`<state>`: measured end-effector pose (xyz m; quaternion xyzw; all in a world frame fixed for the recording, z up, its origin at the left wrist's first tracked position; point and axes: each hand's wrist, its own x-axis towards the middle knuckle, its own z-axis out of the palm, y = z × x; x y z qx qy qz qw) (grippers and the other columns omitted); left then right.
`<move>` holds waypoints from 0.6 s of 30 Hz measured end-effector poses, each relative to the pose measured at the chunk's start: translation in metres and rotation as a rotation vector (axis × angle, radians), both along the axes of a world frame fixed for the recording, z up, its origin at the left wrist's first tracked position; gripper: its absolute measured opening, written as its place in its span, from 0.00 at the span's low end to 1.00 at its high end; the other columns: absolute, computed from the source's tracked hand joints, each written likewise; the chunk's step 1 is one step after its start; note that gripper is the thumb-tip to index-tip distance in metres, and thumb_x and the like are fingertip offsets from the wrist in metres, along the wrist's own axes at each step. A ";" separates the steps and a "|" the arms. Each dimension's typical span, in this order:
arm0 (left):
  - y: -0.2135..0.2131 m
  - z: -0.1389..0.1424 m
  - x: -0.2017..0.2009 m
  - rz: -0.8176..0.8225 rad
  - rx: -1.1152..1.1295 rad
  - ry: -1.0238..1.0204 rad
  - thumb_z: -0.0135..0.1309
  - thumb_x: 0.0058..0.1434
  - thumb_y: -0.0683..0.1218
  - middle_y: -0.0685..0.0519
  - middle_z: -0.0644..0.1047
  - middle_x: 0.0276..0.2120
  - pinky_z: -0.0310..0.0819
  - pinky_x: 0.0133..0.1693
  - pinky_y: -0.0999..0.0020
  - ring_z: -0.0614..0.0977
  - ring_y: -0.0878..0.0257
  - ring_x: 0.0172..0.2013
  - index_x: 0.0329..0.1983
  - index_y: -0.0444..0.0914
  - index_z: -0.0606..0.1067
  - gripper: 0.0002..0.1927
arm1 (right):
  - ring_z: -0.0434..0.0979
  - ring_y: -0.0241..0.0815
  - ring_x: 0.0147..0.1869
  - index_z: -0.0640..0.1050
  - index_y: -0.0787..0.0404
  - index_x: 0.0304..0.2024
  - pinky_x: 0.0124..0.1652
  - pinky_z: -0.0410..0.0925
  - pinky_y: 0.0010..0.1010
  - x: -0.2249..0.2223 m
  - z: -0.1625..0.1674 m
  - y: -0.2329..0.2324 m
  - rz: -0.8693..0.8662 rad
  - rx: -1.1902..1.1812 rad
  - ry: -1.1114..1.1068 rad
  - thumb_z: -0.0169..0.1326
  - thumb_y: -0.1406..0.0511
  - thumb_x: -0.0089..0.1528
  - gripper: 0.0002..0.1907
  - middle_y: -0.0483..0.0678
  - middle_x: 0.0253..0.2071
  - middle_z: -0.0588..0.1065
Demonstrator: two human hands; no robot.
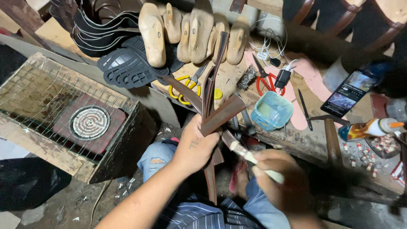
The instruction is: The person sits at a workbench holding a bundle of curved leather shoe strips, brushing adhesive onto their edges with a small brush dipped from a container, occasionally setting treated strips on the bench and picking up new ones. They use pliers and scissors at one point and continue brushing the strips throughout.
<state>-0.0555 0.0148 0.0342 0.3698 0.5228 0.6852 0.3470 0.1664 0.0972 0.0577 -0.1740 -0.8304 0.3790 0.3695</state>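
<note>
Gluing step, by the look: left hand (196,146) clamped round a bundle of brown leather straps (212,108), right hand (277,180) closed on a small brush (250,157), tip against one strap. Next, probably, a steady stroke along the strip. Beyond the hands, a pale blue tub (271,111); right of them, an orange-capped squeeze bottle (369,127) on the desk (231,72).
</note>
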 end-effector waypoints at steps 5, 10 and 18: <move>0.004 0.034 -0.023 -0.048 -0.078 0.241 0.51 0.56 0.36 0.53 0.78 0.45 0.71 0.44 0.72 0.74 0.68 0.39 0.65 0.36 0.67 0.31 | 0.81 0.43 0.47 0.74 0.62 0.38 0.48 0.73 0.31 -0.001 -0.006 0.008 -0.167 -0.082 -0.128 0.58 0.76 0.56 0.10 0.52 0.43 0.78; 0.035 0.069 -0.093 0.043 -0.182 0.616 0.55 0.54 0.36 0.47 0.79 0.38 0.75 0.43 0.68 0.80 0.63 0.38 0.56 0.36 0.73 0.23 | 0.79 0.42 0.48 0.74 0.64 0.39 0.50 0.72 0.31 0.010 -0.035 0.026 -0.189 -0.222 0.064 0.56 0.78 0.57 0.09 0.53 0.45 0.77; 0.161 0.134 -0.207 0.023 -0.388 0.797 0.60 0.58 0.40 0.46 0.80 0.34 0.75 0.40 0.64 0.80 0.60 0.36 0.47 0.35 0.78 0.13 | 0.79 0.40 0.49 0.76 0.64 0.37 0.51 0.71 0.30 0.031 -0.080 0.047 -0.126 -0.227 0.045 0.58 0.78 0.56 0.10 0.52 0.43 0.78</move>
